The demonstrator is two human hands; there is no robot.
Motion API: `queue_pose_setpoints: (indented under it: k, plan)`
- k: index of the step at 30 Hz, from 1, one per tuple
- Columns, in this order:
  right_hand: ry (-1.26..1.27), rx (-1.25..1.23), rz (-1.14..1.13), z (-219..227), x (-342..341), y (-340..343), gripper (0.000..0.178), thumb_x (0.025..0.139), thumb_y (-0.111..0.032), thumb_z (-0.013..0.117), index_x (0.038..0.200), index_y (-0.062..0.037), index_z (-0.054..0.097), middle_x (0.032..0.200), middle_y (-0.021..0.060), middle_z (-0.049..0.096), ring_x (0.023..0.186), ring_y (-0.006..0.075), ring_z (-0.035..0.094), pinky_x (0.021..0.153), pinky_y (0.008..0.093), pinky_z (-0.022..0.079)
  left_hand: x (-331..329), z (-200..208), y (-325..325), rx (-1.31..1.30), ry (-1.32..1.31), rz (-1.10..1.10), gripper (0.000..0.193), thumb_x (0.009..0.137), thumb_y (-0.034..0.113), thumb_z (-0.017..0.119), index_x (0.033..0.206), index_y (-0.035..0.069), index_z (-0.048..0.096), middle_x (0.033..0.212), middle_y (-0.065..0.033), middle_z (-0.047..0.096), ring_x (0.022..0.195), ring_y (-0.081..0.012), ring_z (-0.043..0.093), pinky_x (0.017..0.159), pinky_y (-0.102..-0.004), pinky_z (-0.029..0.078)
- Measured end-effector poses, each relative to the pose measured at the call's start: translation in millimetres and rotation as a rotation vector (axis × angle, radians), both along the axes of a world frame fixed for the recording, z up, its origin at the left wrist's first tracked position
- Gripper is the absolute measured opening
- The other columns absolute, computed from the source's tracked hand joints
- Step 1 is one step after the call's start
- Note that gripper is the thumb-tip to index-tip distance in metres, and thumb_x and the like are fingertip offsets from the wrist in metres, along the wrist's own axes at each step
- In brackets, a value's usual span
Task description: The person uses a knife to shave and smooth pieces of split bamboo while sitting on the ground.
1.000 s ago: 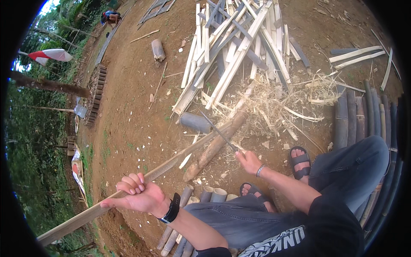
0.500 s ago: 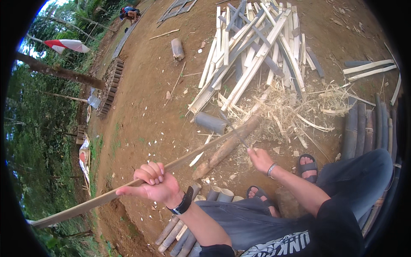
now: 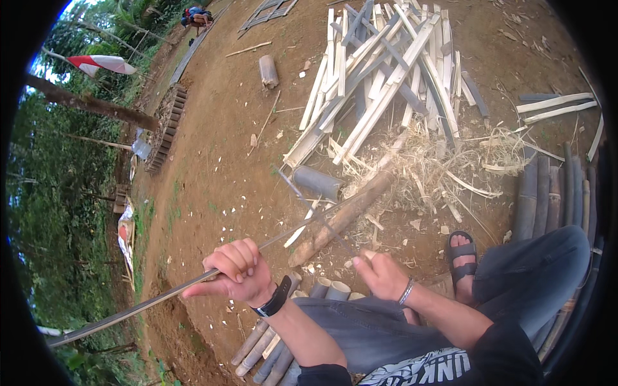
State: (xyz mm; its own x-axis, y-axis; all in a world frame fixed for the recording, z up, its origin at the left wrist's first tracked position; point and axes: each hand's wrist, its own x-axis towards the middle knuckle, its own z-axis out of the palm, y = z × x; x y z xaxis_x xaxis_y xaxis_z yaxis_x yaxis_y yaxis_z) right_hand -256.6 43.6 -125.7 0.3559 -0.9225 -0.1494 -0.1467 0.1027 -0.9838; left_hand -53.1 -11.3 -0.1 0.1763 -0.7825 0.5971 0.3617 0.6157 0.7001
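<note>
My left hand (image 3: pixel 237 271), with a dark watch at its wrist, is closed around a long bamboo strip (image 3: pixel 151 300). The strip slants from the lower left up toward a round wooden log (image 3: pixel 325 237) and shows a narrow edge. In my right hand (image 3: pixel 385 278) is the handle of a long-bladed knife (image 3: pixel 335 233). Its thin blade points up and left, crossing the strip in view just short of the log. Whether blade and strip touch, I cannot tell. Blur hides part of the blade.
Split bamboo strips (image 3: pixel 386 83) lie heaped ahead, with curly shavings (image 3: pixel 438 157) at their near end. A short bamboo section (image 3: pixel 317 183) rests by the log. Bamboo poles (image 3: pixel 528 196) lie at right, cut bamboo pieces (image 3: pixel 264 341) by my legs. A person (image 3: pixel 196 17) is far off.
My right hand and the knife have moved left and toward me. The strip has turned from its broad face to its narrow edge; my left hand still grips it.
</note>
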Motion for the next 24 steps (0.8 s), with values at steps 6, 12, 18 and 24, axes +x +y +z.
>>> queue_pose_setpoints:
  k: [6, 12, 18, 24]
  plan:
    - [0.04, 0.255, -0.044, -41, -13, 5, 0.043, 0.099, -0.034, 0.039, 0.075, 0.0003, 0.051, 0.05, 0.0102, 0.054, 0.043, 0.0197, 0.059, 0.04, 0.0355, 0.046, -2, 1, 6, -0.037, -0.007, -0.026, 0.08, 0.08, 0.081, 0.029, 0.045, 0.009, 0.035, 0.041, 0.0014, 0.032, 0.036, -0.0108, 0.028, 0.04, -0.0247, 0.022]
    - [-0.012, -0.038, -0.062, 10, 3, 37, 0.037, 0.096, -0.03, 0.045, 0.077, 0.0014, 0.05, 0.052, 0.0152, 0.056, 0.048, 0.0263, 0.061, 0.048, 0.0378, 0.046, -11, -4, 6, -0.101, -0.068, -0.139, 0.079, 0.079, 0.081, 0.034, 0.044, 0.011, 0.036, 0.04, 0.0028, 0.032, 0.036, -0.0102, 0.028, 0.04, -0.0251, 0.022]
    - [0.049, 0.132, -0.004, 8, -10, 34, 0.037, 0.095, -0.031, 0.047, 0.083, 0.0032, 0.053, 0.053, 0.0156, 0.056, 0.052, 0.0293, 0.062, 0.051, 0.0391, 0.045, -14, -2, 12, -0.164, -0.099, -0.159, 0.078, 0.079, 0.081, 0.036, 0.044, 0.012, 0.037, 0.038, 0.0039, 0.032, 0.032, -0.0093, 0.029, 0.037, -0.0236, 0.023]
    - [-0.052, 0.018, -0.076, 24, -7, 48, 0.044, 0.095, -0.035, 0.047, 0.078, 0.0052, 0.054, 0.053, 0.0192, 0.055, 0.054, 0.0357, 0.061, 0.051, 0.0426, 0.044, -22, -5, 12, -0.19, -0.096, -0.179, 0.076, 0.079, 0.081, 0.038, 0.044, 0.012, 0.038, 0.037, 0.0042, 0.032, 0.03, -0.0087, 0.03, 0.035, -0.0217, 0.024]
